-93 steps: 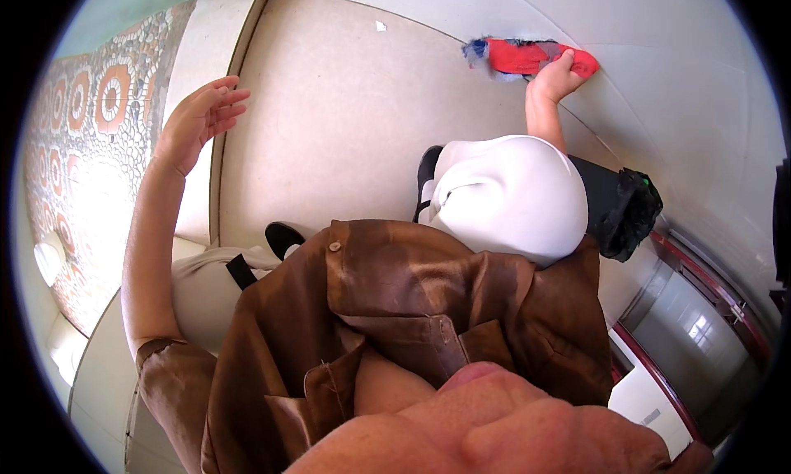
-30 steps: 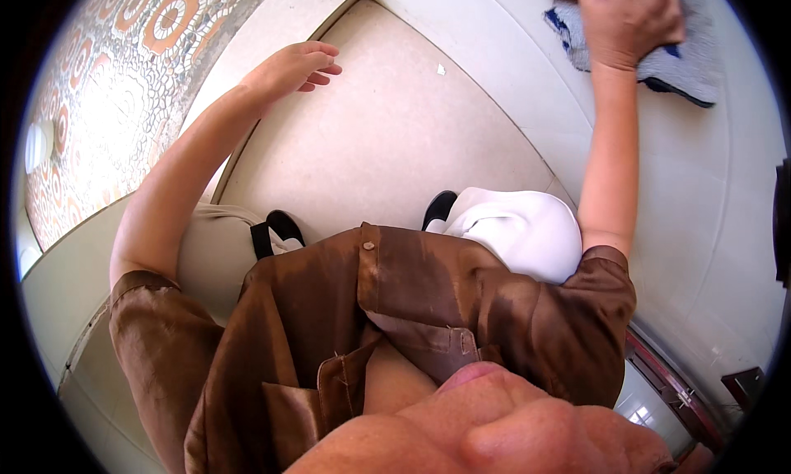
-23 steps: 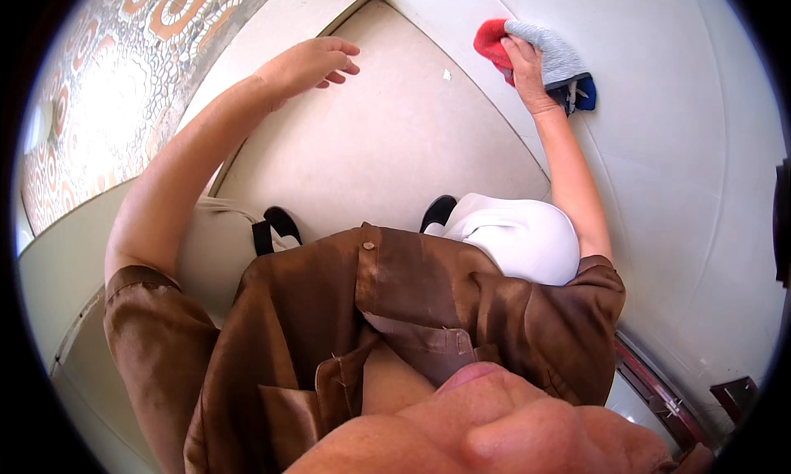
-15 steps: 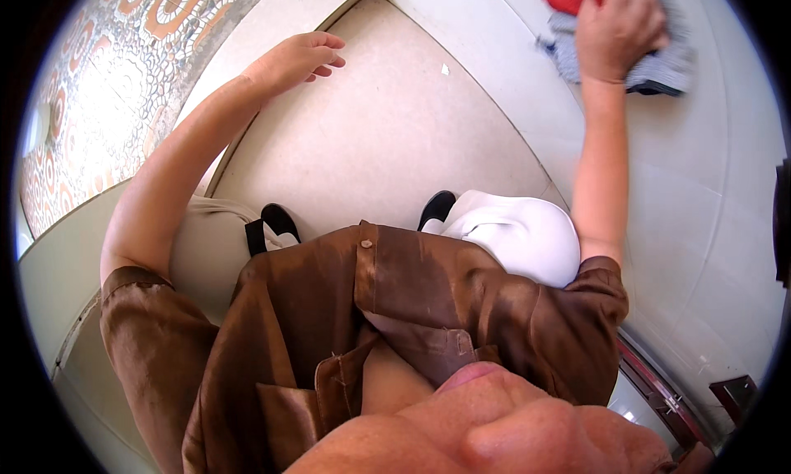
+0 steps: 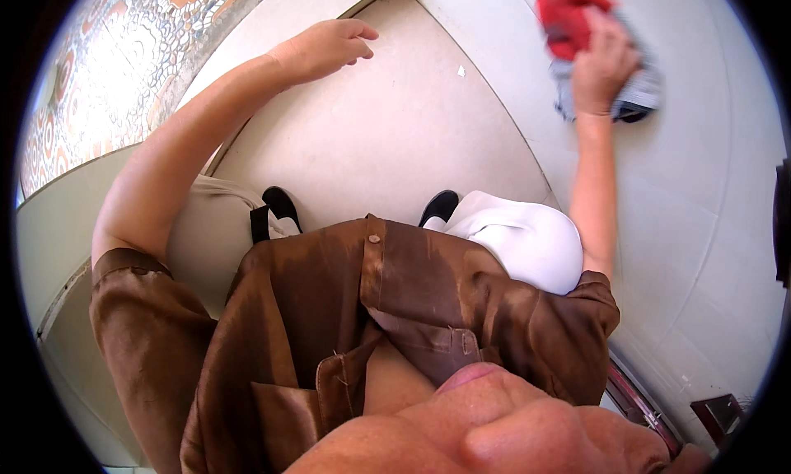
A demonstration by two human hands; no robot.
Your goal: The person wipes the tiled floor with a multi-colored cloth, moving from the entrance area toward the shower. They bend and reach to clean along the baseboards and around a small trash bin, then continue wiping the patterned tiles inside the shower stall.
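Observation:
Bunched under my right hand (image 5: 603, 66) is a cloth, with a red part (image 5: 564, 21) at its far side and a grey, dark-edged part (image 5: 643, 87) around and below my fingers. My fingers are closed over it, slightly blurred, and the cloth lies against a smooth white surface (image 5: 684, 177). At the far left my left hand (image 5: 334, 50) hangs in the air with its fingers loosely bent and apart. It holds nothing and is nearest the pale ledge behind it.
Between my arms lies a pale floor (image 5: 395, 128) with a small white scrap (image 5: 461, 71) on it. My dark shoes (image 5: 439, 209) stand on its near part. Patterned mosaic tiling (image 5: 107, 79) is at the upper left. A dark square fitting (image 5: 718, 416) sits at the lower right.
My right hand and the cloth have moved nearer to me and slightly left, and more of the red part shows. My left hand has shifted right, still empty.

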